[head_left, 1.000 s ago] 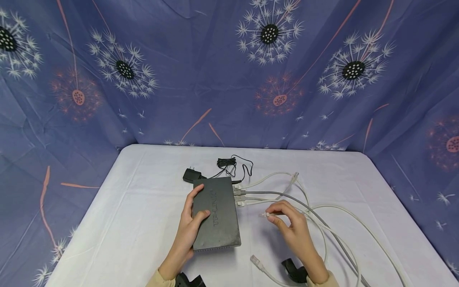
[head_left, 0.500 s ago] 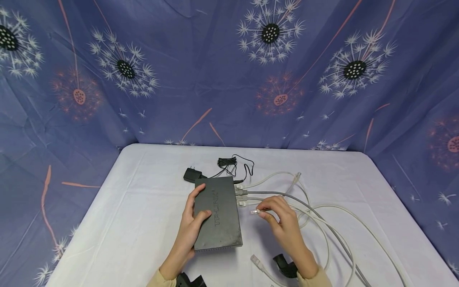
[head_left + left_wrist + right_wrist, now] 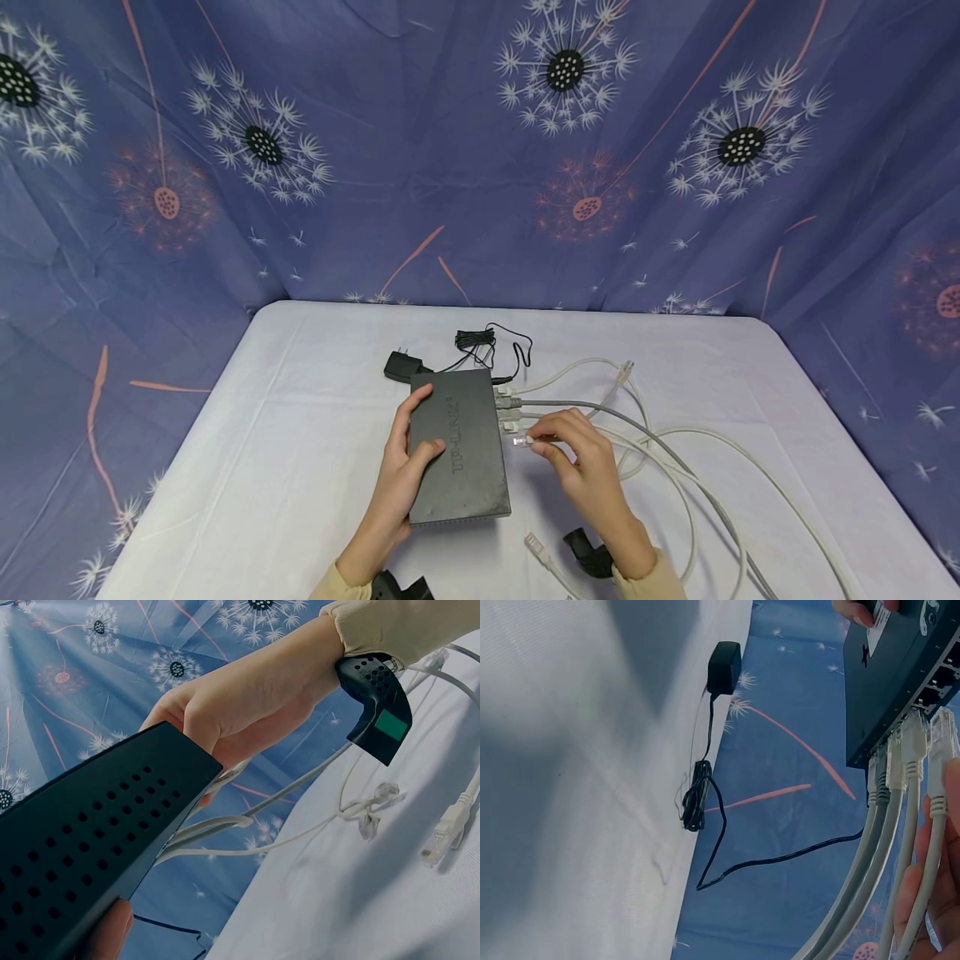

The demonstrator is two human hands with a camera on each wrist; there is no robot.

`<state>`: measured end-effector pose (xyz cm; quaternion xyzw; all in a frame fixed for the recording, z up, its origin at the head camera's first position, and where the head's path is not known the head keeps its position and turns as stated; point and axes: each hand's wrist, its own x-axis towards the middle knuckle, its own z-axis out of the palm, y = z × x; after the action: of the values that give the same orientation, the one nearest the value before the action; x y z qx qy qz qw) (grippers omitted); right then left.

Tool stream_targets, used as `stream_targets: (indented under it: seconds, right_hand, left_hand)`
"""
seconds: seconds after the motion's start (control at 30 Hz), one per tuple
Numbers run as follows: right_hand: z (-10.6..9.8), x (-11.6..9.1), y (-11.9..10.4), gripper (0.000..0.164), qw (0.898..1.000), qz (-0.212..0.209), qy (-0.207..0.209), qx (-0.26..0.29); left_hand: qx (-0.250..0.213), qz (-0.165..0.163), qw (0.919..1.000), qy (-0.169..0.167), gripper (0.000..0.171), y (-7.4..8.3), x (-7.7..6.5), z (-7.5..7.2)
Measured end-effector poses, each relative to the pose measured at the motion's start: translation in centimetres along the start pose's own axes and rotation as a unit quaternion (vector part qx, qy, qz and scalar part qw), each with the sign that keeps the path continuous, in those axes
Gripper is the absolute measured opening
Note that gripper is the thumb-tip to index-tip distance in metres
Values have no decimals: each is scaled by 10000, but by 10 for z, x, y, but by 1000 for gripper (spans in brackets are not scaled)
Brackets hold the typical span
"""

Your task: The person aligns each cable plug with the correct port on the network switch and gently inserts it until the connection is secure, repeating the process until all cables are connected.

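Note:
A dark grey TP-LINK network switch (image 3: 468, 475) is held off the table by my left hand (image 3: 390, 479), thumb on its top face. Several network cable plugs (image 3: 913, 742) fill ports along its right side, and open ports (image 3: 930, 696) show beside them in the right wrist view. My right hand (image 3: 585, 467) pinches a network cable plug (image 3: 521, 441) with a clear tip, just off that side and beside the plugged-in ones. In the right wrist view, this plug (image 3: 940, 750) stands close to the ports; whether it touches cannot be told.
A black power adapter (image 3: 402, 367) with a bundled cord (image 3: 474, 339) lies behind the switch. One loose cable plug (image 3: 536, 546) rests near the front, another plug (image 3: 625, 371) farther back. Grey and white cables (image 3: 716, 500) trail off to the right over the white tablecloth (image 3: 247, 467).
My right hand has moved left with the pinched plug, from a gap away to close beside the ports. The switch in my left hand has shifted slightly right.

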<state>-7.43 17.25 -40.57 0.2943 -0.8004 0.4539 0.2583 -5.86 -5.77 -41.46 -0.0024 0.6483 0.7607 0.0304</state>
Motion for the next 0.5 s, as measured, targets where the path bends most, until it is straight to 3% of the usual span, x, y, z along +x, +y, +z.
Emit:
stream_targets:
  seconds: [0.5]
  right_hand:
    - [5,0,1,25,9993,-297,-197,-62]
  left_hand:
    - [3,-22,10000,31,68,0,-1,3]
